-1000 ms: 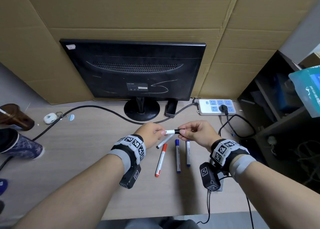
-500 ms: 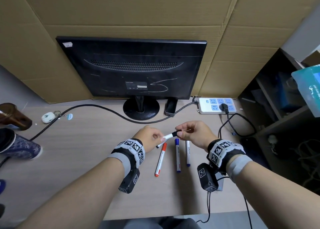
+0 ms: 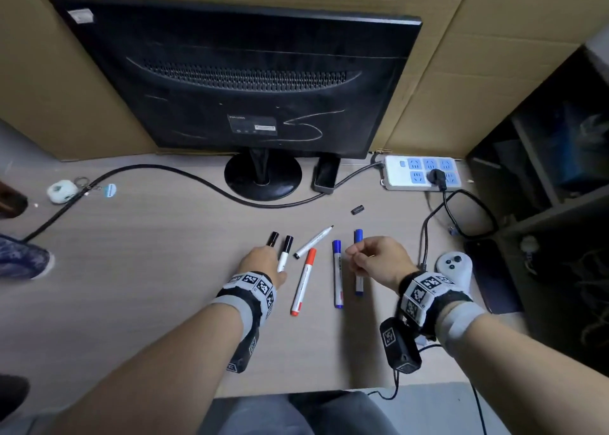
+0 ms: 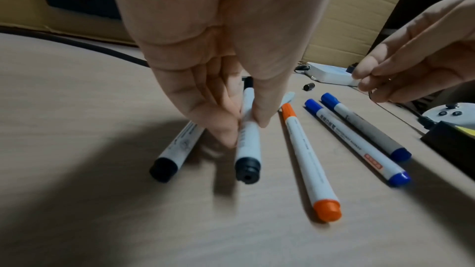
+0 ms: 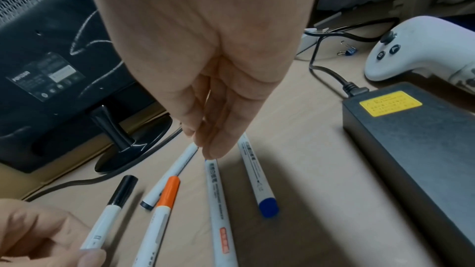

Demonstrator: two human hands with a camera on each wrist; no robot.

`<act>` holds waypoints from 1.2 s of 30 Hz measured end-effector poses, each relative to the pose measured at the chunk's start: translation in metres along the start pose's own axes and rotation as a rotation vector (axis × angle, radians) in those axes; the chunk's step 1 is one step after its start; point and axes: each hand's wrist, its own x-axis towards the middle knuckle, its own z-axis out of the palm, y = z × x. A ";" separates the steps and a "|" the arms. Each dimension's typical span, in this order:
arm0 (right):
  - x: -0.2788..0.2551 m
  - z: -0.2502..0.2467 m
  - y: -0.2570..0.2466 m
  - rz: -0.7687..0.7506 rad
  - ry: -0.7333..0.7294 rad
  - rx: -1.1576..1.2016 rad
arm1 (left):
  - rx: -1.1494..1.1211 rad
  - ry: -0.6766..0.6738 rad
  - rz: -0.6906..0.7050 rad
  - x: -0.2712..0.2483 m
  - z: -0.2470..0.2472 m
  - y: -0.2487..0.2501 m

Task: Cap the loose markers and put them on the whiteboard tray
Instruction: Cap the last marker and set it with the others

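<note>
My left hand point(image 3: 263, 261) point(image 4: 246, 124) pinches a capped black marker point(image 3: 286, 248) point(image 4: 248, 149) point(image 5: 110, 210) low on the desk. A second capped black marker point(image 3: 273, 238) point(image 4: 177, 147) lies just left of it, partly under the hand. To the right lie an uncapped white marker point(image 3: 313, 241) point(image 5: 174, 168), an orange marker point(image 3: 303, 283) point(image 4: 306, 155), and two blue markers point(image 3: 337, 276) point(image 3: 358, 236). A loose black cap point(image 3: 357, 209) point(image 4: 309, 86) sits farther back. My right hand point(image 3: 357, 253) point(image 5: 205, 149) hovers over the blue markers, fingers relaxed, holding nothing. No whiteboard tray shows.
A black monitor point(image 3: 260, 82) stands at the back on a round base, its cable crossing the desk. A power strip point(image 3: 421, 174) sits at back right. A white controller point(image 3: 454, 266) and a black power adapter point(image 5: 411, 149) lie right of my right hand. Keys point(image 3: 62, 190) lie far left.
Both hands held the black marker above the desk, the right at its cap end. Now the left has lowered it beside the other black marker and the right has let go.
</note>
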 end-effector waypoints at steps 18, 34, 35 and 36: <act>0.006 -0.034 0.006 0.067 0.076 0.119 | 0.014 0.140 0.137 0.038 -0.026 0.055; 0.049 -0.044 -0.016 0.036 0.342 -0.118 | -0.052 0.131 0.239 0.068 -0.038 0.080; 0.055 -0.040 -0.022 0.037 0.354 -0.128 | -0.109 0.141 0.248 0.066 -0.045 0.076; 0.062 -0.035 -0.026 0.051 0.357 -0.148 | -0.162 0.153 0.255 0.065 -0.051 0.073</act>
